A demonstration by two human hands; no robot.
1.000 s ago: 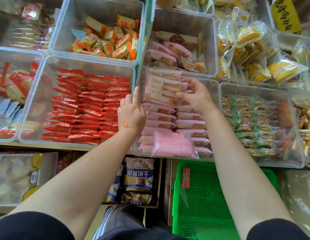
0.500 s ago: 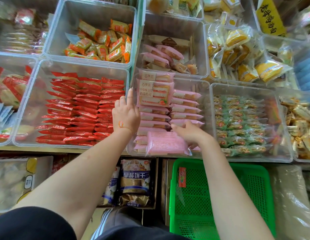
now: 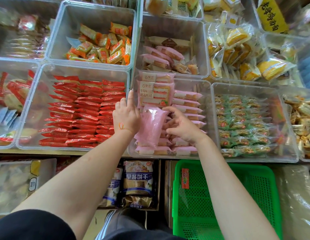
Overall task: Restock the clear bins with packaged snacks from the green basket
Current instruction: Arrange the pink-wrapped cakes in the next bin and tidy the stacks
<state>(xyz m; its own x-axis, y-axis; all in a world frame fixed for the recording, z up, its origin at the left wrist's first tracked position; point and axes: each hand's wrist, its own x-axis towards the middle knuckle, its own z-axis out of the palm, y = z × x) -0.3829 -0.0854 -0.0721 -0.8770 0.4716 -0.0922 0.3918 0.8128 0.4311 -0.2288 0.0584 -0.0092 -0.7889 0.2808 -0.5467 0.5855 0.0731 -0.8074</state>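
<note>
On a shop shelf of clear bins (image 3: 85,146), above a green basket (image 3: 223,201), the right hand (image 3: 182,126) had lifted a pink snack packet (image 3: 151,125), pinching it over the pink-packet bin while the left hand (image 3: 126,116) stayed flat-fingered, holding nothing, on that bin's edge.

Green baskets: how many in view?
1. The green basket sits low on the right, below the clear bin where both hands work. Others may be out of frame.

Pink packets (image 3: 151,125), red wrappers (image 3: 85,110), orange-and-yellow snacks (image 3: 105,47), green perforated basket (image 3: 225,201), green-wrapped snacks (image 3: 242,122).
</note>
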